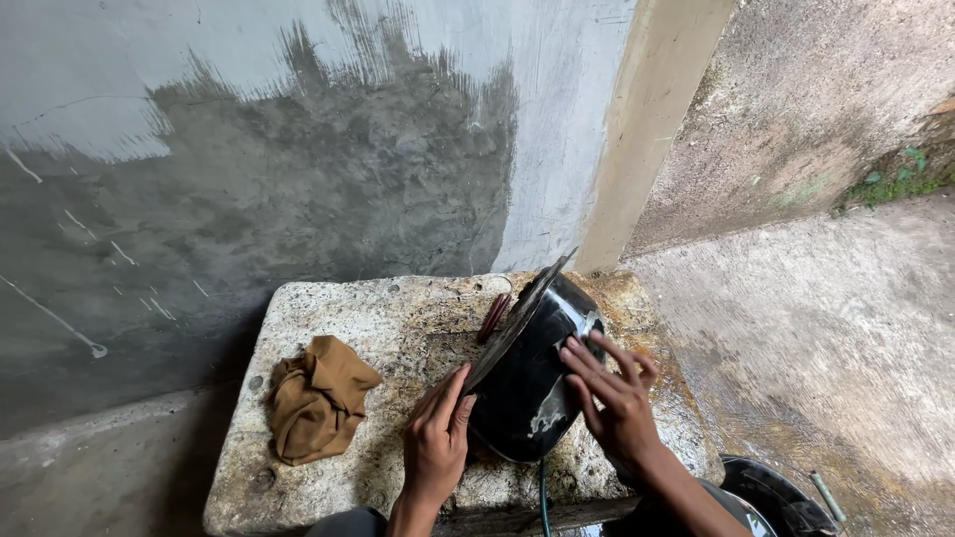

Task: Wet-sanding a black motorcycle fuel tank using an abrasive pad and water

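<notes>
At the far left of the stone slab (328, 303) lies a crumpled brown cloth (316, 398), well apart from both hands. The slab is pale, stained and rough, and it stands against a grey plastered wall (249, 169).

Next comes the left hand (436, 438). Its fingers are straight and together, not curled around anything; the fingertips press on the lower edge of a thin dark lid (517, 323), which stands tilted against the pot. Just behind the lid, a small reddish-brown piece (492, 316) shows; I cannot tell what it is.

The black pot (532, 383) lies on its side near the middle-right of the slab, its glossy round body turned toward the camera. The right hand (617, 398) rests on the pot's right side with 4 fingers spread flat, an open palm that steadies but does not clasp.

At the lower right, on the wet concrete ground (826, 348), part of another dark round vessel (771, 497) is visible.
</notes>
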